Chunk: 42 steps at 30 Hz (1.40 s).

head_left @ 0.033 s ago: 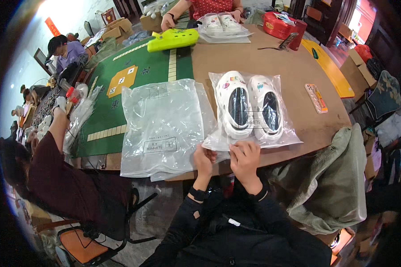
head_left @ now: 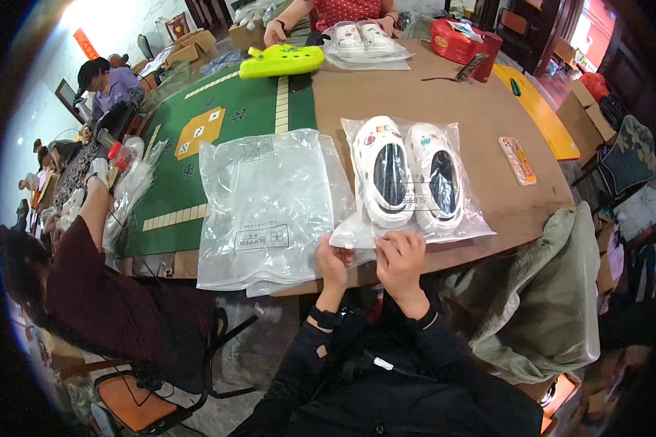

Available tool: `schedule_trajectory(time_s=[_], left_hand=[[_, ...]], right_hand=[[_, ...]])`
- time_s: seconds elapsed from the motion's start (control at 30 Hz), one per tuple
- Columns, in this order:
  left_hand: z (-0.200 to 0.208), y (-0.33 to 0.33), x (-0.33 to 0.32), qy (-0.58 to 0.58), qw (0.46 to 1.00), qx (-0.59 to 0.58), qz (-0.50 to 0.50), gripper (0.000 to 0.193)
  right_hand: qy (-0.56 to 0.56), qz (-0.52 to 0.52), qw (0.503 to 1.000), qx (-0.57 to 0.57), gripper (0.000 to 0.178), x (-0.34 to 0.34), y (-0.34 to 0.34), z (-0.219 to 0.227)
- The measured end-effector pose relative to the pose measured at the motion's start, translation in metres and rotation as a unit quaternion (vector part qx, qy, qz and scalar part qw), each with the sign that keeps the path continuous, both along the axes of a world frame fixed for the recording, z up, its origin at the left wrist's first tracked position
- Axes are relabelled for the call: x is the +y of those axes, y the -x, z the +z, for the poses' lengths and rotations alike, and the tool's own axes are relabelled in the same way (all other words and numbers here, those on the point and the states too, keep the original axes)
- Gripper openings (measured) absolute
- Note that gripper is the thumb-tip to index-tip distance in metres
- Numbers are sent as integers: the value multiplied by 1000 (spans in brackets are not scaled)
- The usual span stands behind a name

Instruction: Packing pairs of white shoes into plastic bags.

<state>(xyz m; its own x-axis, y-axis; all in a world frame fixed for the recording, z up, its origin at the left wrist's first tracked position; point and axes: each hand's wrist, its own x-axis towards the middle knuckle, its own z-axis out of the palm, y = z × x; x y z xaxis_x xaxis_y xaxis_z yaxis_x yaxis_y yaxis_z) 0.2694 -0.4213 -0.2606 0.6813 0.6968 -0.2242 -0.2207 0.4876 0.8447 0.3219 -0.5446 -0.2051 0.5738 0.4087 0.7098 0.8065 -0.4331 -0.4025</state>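
Observation:
A pair of white clogs (head_left: 390,175) with dark insoles and small colourful charms lies inside a clear plastic bag (head_left: 463,222) on the table in front of me. My left hand (head_left: 334,261) pinches the near left corner of this bag at the table's edge. Close beside it, my right hand (head_left: 401,261) is closed on the same near edge, fingers bent over the plastic. Left of the clogs, several flat clear plastic bags (head_left: 270,211) lie stacked, their near end overhanging the table edge.
Across the brown table (head_left: 423,95), a person in red sits by another bagged white pair (head_left: 361,40) and a lime-green clog (head_left: 282,62). A phone (head_left: 516,160) lies at right. A green mat (head_left: 164,193) covers the left side. Grey-green cloth (head_left: 539,291) hangs at the right edge.
The lime-green clog across the table has shifted very slightly. My hands and the bagged clogs look almost unchanged.

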Motion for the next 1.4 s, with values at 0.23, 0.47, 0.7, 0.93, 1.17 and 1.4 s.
schedule_trajectory(time_s=[0.23, 0.47, 0.7, 0.93, 1.17, 1.4], left_hand=[[16, 2, -2, -220, 973, 60, -29, 24], [15, 1, -2, -157, 986, 49, -7, 16], [21, 2, -5, -157, 987, 27, 5, 19], [17, 5, -1, -127, 991, 30, -5, 20], [9, 2, 1, -133, 990, 38, 2, 22], [14, 4, 0, -109, 992, 62, -25, 18]], right_hand=[[-5, 14, 1000, -19, 20, -5, -1, -2], [11, 17, 1000, 6, 23, 7, 11, 1], [52, 59, 996, -31, 25, 14, 14, 1], [62, 64, 996, -24, 23, 17, 17, -1], [65, 65, 995, -41, 21, 15, 9, -7], [69, 40, 996, -49, 18, 8, 4, -5]])
